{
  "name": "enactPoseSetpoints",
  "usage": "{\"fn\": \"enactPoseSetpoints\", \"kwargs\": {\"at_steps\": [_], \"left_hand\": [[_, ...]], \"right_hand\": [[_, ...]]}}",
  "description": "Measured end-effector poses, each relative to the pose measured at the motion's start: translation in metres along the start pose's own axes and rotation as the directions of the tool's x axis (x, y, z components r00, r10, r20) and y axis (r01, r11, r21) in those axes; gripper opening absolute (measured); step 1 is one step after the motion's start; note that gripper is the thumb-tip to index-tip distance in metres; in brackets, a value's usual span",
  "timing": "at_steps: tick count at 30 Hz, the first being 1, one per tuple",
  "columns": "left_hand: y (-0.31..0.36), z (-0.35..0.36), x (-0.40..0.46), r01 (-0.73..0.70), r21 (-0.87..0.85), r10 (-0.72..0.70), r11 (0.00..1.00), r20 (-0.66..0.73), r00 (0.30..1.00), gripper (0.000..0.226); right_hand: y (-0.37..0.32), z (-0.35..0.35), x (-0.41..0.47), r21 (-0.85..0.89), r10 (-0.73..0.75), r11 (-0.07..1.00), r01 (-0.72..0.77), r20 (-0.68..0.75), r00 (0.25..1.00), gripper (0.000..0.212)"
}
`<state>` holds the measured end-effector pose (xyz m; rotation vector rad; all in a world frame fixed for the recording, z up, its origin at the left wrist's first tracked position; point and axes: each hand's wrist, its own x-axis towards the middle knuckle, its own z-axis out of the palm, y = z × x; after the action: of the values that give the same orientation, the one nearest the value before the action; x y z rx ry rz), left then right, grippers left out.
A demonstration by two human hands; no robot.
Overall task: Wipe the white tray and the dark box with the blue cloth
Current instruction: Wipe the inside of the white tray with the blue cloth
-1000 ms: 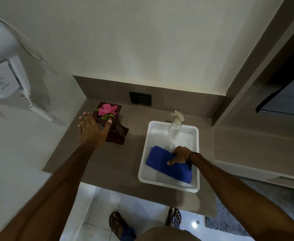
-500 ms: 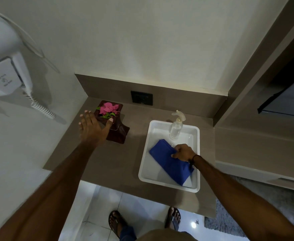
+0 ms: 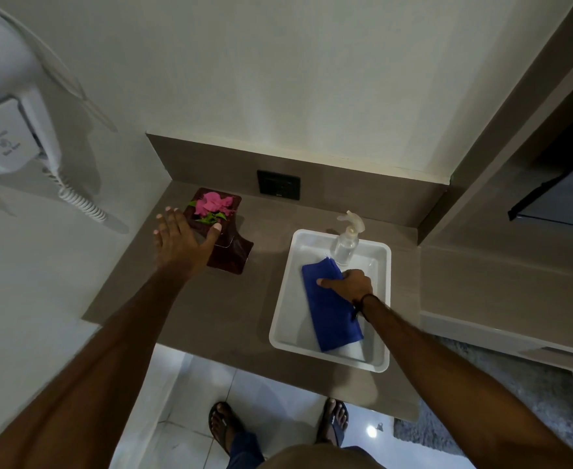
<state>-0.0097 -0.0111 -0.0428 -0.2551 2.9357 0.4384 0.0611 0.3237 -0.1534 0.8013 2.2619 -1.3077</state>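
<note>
On the grey-brown countertop [image 3: 237, 319], the white tray [image 3: 283, 309] sits toward the right end, its near short side close to the front edge. Inside it, the blue cloth [image 3: 330, 311] lies as a folded strip running from the tray's middle toward its near right corner. The right hand [image 3: 351, 285] presses down on the far end of the cloth, thumb stretched out to the left across the fabric and the other fingers curled over its right edge (whether they pinch the cloth or only bear on it cannot be told from here). A dark band circles the right wrist.

A clear spray bottle [image 3: 346, 243] with a pale trigger head stands upright in the far part of the tray, just beyond the cloth's far corner.

The dark box [image 3: 229, 248] stands near the back left corner of the countertop, with pink flowers [image 3: 214, 204] and a few green leaves lying on its top. The left hand [image 3: 180, 243] is spread open with fingers apart, palm down at the box's left side, the thumb laid on the box's top near edge; it grips nothing.

A black wall socket [image 3: 279, 185] is set in the backsplash behind, between the box and the tray. A white wall-mounted hair dryer [image 3: 11, 130] with a coiled cord hangs on the left wall.
</note>
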Motion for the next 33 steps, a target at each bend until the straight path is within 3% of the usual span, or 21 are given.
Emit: {"fn": "enactPoseSetpoints", "kwargs": {"at_steps": [3, 7, 13, 16, 20, 23, 26, 29, 33], "left_hand": [[-0.001, 0.0, 0.001, -0.007, -0.001, 0.007, 1.0, 0.004, 1.0, 0.109], [-0.001, -0.001, 0.001, -0.008, -0.007, 0.008, 1.0, 0.004, 1.0, 0.109], [-0.001, -0.003, 0.0, -0.008, -0.02, 0.008, 1.0, -0.002, 1.0, 0.107], [0.0, -0.003, 0.0, -0.015, -0.014, 0.015, 1.0, 0.001, 1.0, 0.107], [-0.001, -0.002, 0.001, -0.026, -0.008, 0.026, 1.0, -0.016, 1.0, 0.107], [-0.003, -0.002, 0.002, -0.021, 0.01, 0.021, 1.0, -0.011, 1.0, 0.107], [-0.003, -0.002, 0.003, -0.024, 0.007, 0.024, 1.0, -0.012, 1.0, 0.109], [-0.004, -0.001, 0.003, -0.025, 0.014, 0.025, 1.0, -0.017, 1.0, 0.109], [-0.004, -0.001, 0.002, -0.036, 0.018, 0.036, 0.999, -0.013, 0.999, 0.109]], "right_hand": [[-0.004, 0.003, 0.003, 0.089, 0.037, 0.995, -0.037, 0.009, 0.999, 0.047], [-0.007, -0.005, 0.008, 0.038, -0.017, 0.999, 0.013, 0.097, 0.995, 0.045], [-0.008, -0.031, -0.007, -0.145, -0.315, 0.931, 0.336, 0.15, 0.937, 0.047], [-0.003, -0.037, -0.021, -0.3, -0.494, 0.792, 0.532, 0.196, 0.847, 0.031], [-0.001, -0.044, -0.036, -0.618, -0.625, 0.454, 0.642, 0.292, 0.724, 0.019], [0.007, -0.041, -0.045, -0.707, -0.738, 0.189, 0.681, 0.355, 0.573, 0.023], [0.027, -0.035, -0.051, -0.696, -0.741, 0.003, 0.718, 0.481, 0.469, 0.028], [0.05, -0.032, -0.055, -0.681, -0.709, -0.023, 0.732, 0.527, 0.468, 0.027], [0.058, -0.03, -0.061, -0.681, -0.578, 0.043, 0.731, 0.58, 0.575, 0.033]]}}
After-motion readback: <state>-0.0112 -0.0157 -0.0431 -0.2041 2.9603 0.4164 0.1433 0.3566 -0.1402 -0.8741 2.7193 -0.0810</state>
